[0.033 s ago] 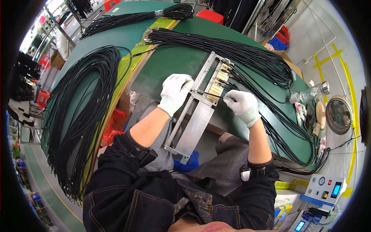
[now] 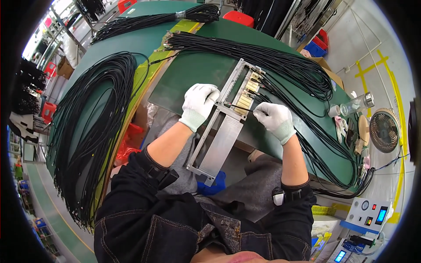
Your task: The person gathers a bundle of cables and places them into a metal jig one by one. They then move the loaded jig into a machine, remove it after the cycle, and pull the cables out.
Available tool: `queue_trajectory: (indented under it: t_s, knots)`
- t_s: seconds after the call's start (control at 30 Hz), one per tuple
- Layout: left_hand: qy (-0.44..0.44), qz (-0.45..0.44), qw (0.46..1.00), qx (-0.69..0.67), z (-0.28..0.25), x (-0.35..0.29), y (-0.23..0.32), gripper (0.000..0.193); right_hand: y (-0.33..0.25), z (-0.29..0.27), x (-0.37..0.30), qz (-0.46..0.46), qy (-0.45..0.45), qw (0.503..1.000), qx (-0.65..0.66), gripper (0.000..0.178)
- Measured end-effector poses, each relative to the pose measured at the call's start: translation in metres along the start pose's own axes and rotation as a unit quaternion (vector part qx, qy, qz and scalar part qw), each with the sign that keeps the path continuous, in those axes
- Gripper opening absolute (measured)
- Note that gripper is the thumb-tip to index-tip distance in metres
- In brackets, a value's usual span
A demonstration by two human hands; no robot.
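Note:
A long silver metal frame fixture (image 2: 222,144) lies slanted over the near table edge, its lower end over my lap. Along its upper right side runs a row of cream-coloured blocks (image 2: 244,101), with several black cables (image 2: 274,85) leading out to the right. One black cable (image 2: 239,107) stretches across the frame between my hands. My right hand (image 2: 276,118), in a white glove, pinches this cable just right of the blocks. My left hand (image 2: 199,104), also gloved, is closed at the frame's left rail by the cable's other end; its fingertips partly hide what they grip.
A thick bundle of black cables (image 2: 258,57) lies across the green table (image 2: 175,81). Another bundle (image 2: 94,109) hangs over the left side, and a tied one (image 2: 149,25) lies at the back. At right stand a glass jar (image 2: 357,104), a small fan (image 2: 384,127) and a control box (image 2: 368,214).

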State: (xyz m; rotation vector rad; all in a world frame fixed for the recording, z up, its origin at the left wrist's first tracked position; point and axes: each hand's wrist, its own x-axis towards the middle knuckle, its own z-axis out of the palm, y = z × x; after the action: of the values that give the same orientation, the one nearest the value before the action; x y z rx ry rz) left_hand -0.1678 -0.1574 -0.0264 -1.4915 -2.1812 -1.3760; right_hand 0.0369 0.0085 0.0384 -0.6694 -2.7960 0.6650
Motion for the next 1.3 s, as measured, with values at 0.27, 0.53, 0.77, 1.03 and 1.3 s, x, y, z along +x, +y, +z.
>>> queue_trajectory:
  t_s: [0.27,0.53,0.77,1.03,1.3]
  knots:
    - [0.029,0.001,0.998,-0.054,0.006,-0.001,0.003,0.011,-0.001,0.005,-0.001,0.02,-0.015,0.999,0.043,0.02]
    - [-0.086,0.051,0.994,-0.034,0.005,0.003,0.025,0.023,-0.007,0.009,0.0,0.044,-0.025,0.998,0.043,0.023]
    - [-0.185,0.143,0.963,0.134,0.013,0.0,0.039,0.033,0.015,0.011,0.009,0.006,0.041,0.999,-0.031,0.017]
    - [-0.15,0.128,0.978,0.062,0.02,-0.004,0.026,0.03,0.029,0.017,0.02,-0.034,0.139,0.973,-0.183,0.014]
    - [-0.058,0.096,0.992,-0.056,0.02,0.003,0.02,0.017,0.013,0.02,0.021,-0.06,0.117,0.976,-0.174,0.017]
